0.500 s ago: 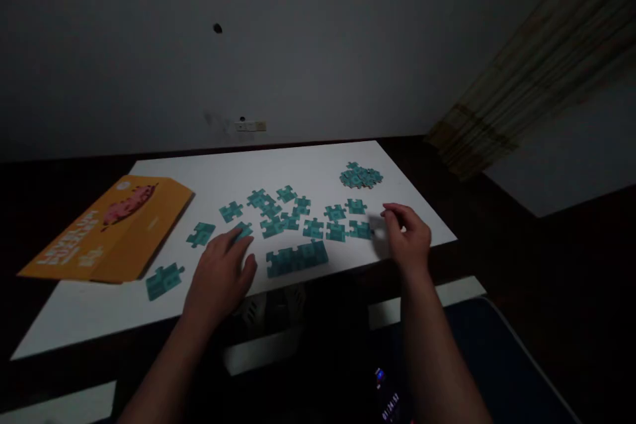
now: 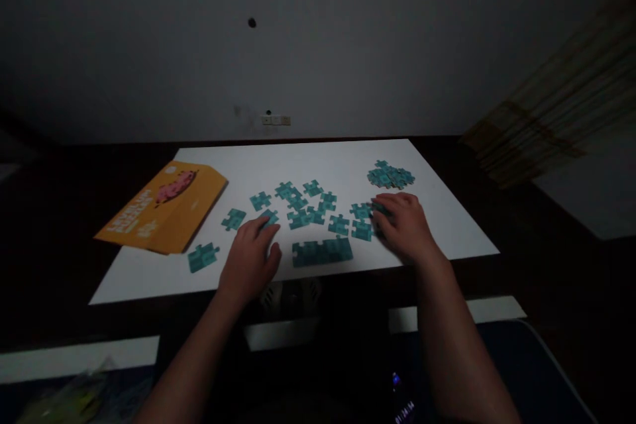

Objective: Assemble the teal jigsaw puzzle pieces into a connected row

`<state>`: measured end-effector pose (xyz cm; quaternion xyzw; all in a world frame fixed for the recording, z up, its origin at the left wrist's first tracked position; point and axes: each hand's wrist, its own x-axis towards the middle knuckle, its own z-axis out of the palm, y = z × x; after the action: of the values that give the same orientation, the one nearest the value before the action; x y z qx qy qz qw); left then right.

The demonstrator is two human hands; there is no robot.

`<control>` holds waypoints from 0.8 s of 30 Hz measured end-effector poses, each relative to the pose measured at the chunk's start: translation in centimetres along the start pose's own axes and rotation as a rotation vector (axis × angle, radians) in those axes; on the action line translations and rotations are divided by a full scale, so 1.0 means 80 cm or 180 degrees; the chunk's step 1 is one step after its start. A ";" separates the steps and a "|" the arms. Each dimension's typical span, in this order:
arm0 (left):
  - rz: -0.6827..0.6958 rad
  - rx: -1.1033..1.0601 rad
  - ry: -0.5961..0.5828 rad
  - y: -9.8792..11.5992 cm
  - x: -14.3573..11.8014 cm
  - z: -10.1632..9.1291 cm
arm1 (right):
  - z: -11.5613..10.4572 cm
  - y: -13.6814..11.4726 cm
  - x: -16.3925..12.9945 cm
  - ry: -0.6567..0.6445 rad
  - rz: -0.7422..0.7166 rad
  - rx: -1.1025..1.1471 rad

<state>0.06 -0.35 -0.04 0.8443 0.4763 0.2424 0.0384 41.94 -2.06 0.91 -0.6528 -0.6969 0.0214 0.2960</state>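
My left hand (image 2: pixel 252 260) rests at the near side of the white table, fingers apart, its fingertips at a teal jigsaw piece (image 2: pixel 269 216) they partly cover. Farther right, my right hand (image 2: pixel 405 225) reaches over another teal jigsaw piece (image 2: pixel 380 207), which shows between thumb and fingers; whether it grips the piece is hard to see. Between the hands lie several loose jigsaw pieces (image 2: pixel 299 218). In front of them is a joined strip of pieces (image 2: pixel 322 252). Two more pieces, a single one (image 2: pixel 233 218) and a wider one (image 2: pixel 203 256), lie left of my left hand.
A heap of jigsaw pieces (image 2: pixel 390 176) sits at the back right of the white table (image 2: pixel 348 154). An orange puzzle box (image 2: pixel 166 209) lies at the left edge. Below the table, a lit display (image 2: pixel 403 411) shows by my right forearm. A curtain (image 2: pixel 536 119) hangs at right.
The view has turned left, so everything appears farther right. My right hand has moved over the pieces at the right and its fingers have stretched out. My left hand stays by the same piece.
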 end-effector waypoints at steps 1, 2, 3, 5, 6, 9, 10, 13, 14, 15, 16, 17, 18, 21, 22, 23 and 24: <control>-0.0023 -0.0042 0.0015 0.000 -0.001 0.000 | 0.004 -0.004 0.009 -0.0205 -0.0125 -0.0043; -0.0051 -0.0076 0.0035 0.000 -0.002 0.001 | 0.008 -0.007 0.017 -0.0400 -0.0204 -0.0098; -0.0071 -0.0104 0.0054 -0.001 -0.002 0.002 | 0.012 -0.009 0.026 -0.0571 -0.0237 -0.0159; -0.0067 -0.0149 0.0095 -0.001 -0.004 0.003 | 0.016 -0.010 0.041 -0.0832 -0.0238 -0.0260; -0.0052 -0.0176 0.0111 -0.001 -0.004 0.004 | 0.017 -0.009 0.048 -0.0923 -0.0227 -0.0282; -0.0031 -0.0273 0.0151 0.000 -0.006 0.003 | 0.016 -0.004 0.061 -0.1148 -0.0140 -0.0155; -0.0038 -0.0302 0.0160 0.001 -0.007 0.003 | 0.015 -0.004 0.063 -0.1217 -0.0100 -0.0047; -0.0051 -0.0356 0.0170 0.003 -0.008 0.001 | 0.013 -0.003 0.064 -0.1238 -0.0053 0.0184; -0.0045 -0.0370 0.0166 0.003 -0.008 0.001 | 0.012 -0.003 0.063 -0.1174 -0.0041 0.0202; -0.0035 -0.0382 0.0161 0.003 -0.008 0.001 | 0.010 -0.003 0.062 -0.1087 -0.0006 0.0204; -0.0023 -0.0392 0.0160 0.003 -0.009 0.000 | 0.007 -0.003 0.061 -0.0998 0.0055 0.0211; -0.0007 -0.0397 0.0161 0.003 -0.009 0.000 | 0.003 -0.003 0.060 -0.0904 0.0141 0.0236; 0.0007 -0.0395 0.0166 0.003 -0.009 0.000 | -0.001 -0.001 0.059 -0.0802 0.0234 0.0273; 0.0048 -0.0368 0.0174 0.001 -0.009 0.000 | -0.017 0.004 0.052 -0.0433 0.0435 0.0353; 0.0067 -0.0363 0.0163 0.000 -0.009 0.001 | -0.021 0.007 0.048 -0.0309 0.0507 0.0365; 0.0087 -0.0361 0.0144 -0.001 -0.009 0.001 | -0.024 0.011 0.042 -0.0174 0.0604 0.0390; 0.0107 -0.0362 0.0120 -0.002 -0.009 0.001 | -0.026 0.015 0.036 -0.0017 0.0731 0.0440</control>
<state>-0.31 -0.85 -0.46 0.8439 0.4482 0.2856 0.0732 43.97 0.03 3.22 -0.7064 -0.6152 0.1049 0.3341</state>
